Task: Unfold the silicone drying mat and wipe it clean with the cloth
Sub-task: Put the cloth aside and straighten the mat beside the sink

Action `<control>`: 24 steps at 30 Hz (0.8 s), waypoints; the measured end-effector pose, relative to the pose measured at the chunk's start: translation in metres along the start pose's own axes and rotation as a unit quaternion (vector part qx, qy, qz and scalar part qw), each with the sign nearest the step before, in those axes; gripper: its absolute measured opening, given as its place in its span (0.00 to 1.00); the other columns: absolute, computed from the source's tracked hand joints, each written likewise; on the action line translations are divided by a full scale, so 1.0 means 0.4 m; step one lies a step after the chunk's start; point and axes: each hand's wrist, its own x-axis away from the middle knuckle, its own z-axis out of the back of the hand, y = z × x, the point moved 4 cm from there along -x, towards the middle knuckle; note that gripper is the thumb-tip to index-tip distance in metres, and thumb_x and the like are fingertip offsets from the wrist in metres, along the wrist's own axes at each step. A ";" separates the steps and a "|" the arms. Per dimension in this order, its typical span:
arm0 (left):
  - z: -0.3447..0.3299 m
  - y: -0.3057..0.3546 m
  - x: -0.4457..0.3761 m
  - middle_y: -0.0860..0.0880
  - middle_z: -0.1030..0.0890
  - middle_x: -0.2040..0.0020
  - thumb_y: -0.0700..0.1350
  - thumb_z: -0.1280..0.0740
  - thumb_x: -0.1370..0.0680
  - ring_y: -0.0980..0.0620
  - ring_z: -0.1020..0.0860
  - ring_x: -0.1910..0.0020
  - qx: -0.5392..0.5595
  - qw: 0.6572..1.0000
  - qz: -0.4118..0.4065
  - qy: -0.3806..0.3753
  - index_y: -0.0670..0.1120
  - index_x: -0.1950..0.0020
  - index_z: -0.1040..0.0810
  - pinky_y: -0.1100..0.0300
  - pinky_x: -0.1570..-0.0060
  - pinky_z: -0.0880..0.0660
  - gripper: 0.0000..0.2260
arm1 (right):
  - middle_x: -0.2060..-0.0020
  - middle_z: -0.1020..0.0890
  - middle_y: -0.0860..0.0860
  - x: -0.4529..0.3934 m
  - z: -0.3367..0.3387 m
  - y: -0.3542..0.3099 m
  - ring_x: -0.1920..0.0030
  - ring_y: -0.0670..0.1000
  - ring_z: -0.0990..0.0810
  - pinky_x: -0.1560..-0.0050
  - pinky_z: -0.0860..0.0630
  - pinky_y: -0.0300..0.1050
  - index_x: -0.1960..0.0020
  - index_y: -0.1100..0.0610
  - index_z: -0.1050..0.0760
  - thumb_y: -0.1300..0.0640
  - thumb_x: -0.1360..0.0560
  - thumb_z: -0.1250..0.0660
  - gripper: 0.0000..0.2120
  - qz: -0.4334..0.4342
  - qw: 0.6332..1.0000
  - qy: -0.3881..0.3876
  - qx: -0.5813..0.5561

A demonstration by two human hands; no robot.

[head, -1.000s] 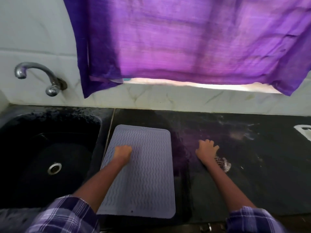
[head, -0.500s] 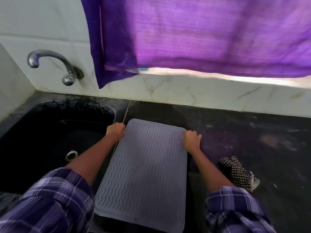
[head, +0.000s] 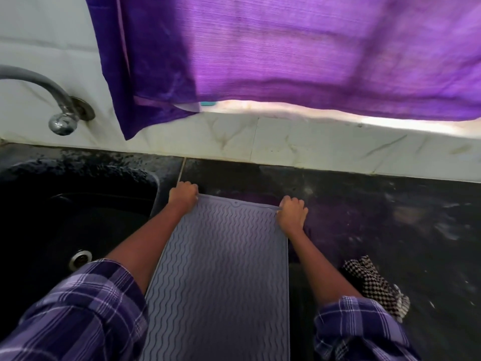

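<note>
Mat (head: 221,269) far corners pinched in both hands' fingers (head: 191,190).

Both hands (head: 183,195) (head: 291,213) pinch the mat's (head: 221,269) far corners.

A purple curtain (head: 299,56) hangs over a window, daylight glowing in a strip along its hem. Pale marble-veined wall tiles (head: 299,144) run beneath it. The dark stone counter (head: 377,217) holds a black sink (head: 65,209) at left, with a curved chrome tap (head: 56,105) mounted on the wall above
</note>
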 end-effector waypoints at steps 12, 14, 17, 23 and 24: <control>0.084 -0.013 0.013 0.48 0.19 0.42 0.44 0.31 0.23 0.47 0.24 0.38 0.012 0.999 -0.034 0.007 0.48 0.45 0.19 0.51 0.38 0.32 0.07 | 0.50 0.20 0.55 0.040 0.053 -0.003 0.45 0.56 0.26 0.45 0.31 0.51 0.52 0.56 0.22 0.60 0.25 0.35 0.04 0.027 0.991 0.112 -0.066; 0.116 -0.035 0.026 0.48 0.18 0.44 0.44 0.30 0.25 0.49 0.22 0.41 0.046 0.998 -0.024 0.024 0.48 0.48 0.19 0.54 0.41 0.30 0.07 | 0.50 0.19 0.56 0.038 0.081 -0.011 0.45 0.57 0.26 0.45 0.31 0.53 0.53 0.56 0.21 0.61 0.25 0.35 0.04 0.018 0.988 0.124 -0.092; 0.161 -0.072 0.048 0.49 0.17 0.46 0.45 0.28 0.26 0.50 0.21 0.43 0.073 0.996 -0.005 0.047 0.48 0.48 0.18 0.58 0.45 0.28 0.07 | 0.51 0.19 0.56 0.025 0.135 -0.041 0.44 0.57 0.26 0.44 0.32 0.53 0.53 0.56 0.21 0.60 0.26 0.34 0.04 0.022 0.984 0.135 -0.111; 0.212 -0.105 0.073 0.50 0.17 0.47 0.45 0.28 0.27 0.51 0.21 0.44 0.103 0.992 0.004 0.077 0.48 0.49 0.18 0.59 0.47 0.27 0.07 | 0.51 0.18 0.55 0.005 0.190 -0.092 0.44 0.56 0.26 0.44 0.33 0.53 0.53 0.56 0.20 0.61 0.26 0.33 0.04 0.028 0.984 0.144 -0.106; 0.218 -0.104 0.071 0.50 0.16 0.47 0.44 0.28 0.27 0.51 0.21 0.44 0.107 0.991 0.001 0.084 0.48 0.49 0.17 0.59 0.47 0.28 0.07 | 0.51 0.18 0.55 0.002 0.190 -0.092 0.44 0.56 0.26 0.44 0.33 0.53 0.53 0.56 0.20 0.61 0.26 0.33 0.04 0.023 0.984 0.144 -0.104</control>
